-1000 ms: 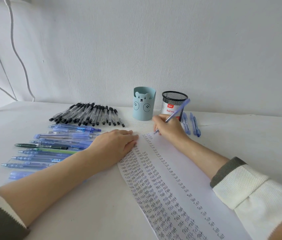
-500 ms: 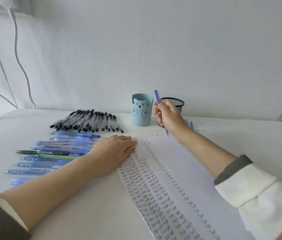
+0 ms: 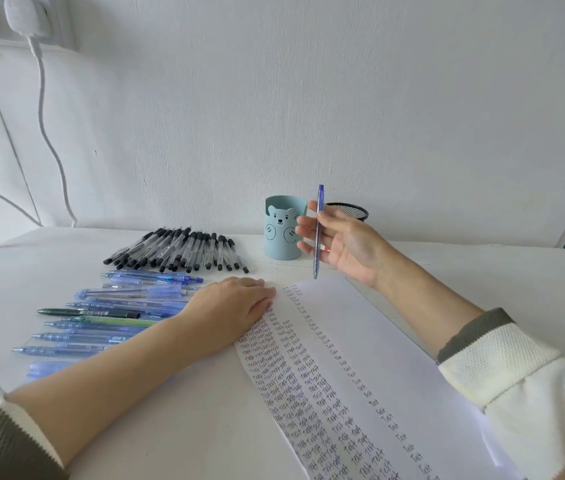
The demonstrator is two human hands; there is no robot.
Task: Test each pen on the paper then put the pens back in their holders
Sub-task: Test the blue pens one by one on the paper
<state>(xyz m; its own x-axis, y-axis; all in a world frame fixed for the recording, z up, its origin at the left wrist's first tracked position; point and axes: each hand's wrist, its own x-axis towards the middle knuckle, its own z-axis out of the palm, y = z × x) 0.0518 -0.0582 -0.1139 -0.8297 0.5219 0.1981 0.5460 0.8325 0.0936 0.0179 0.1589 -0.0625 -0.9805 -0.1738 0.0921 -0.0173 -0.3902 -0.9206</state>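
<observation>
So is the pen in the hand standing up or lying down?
Standing up: the right hand holds the blue pen nearly vertical, its tip pointing down.

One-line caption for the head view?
Right hand holds a blue pen upright near the bear cup while the left hand presses the paper flat.

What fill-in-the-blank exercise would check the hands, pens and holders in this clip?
1. The right hand holds a ____ pen upright, tip down.
2. The left hand lies flat on the paper, which is covered with the word ____.
3. The light-blue holder has a ____ face on it.
4. The back row of pens has ____ caps.

Missing words: blue; Test; bear; black.
</observation>
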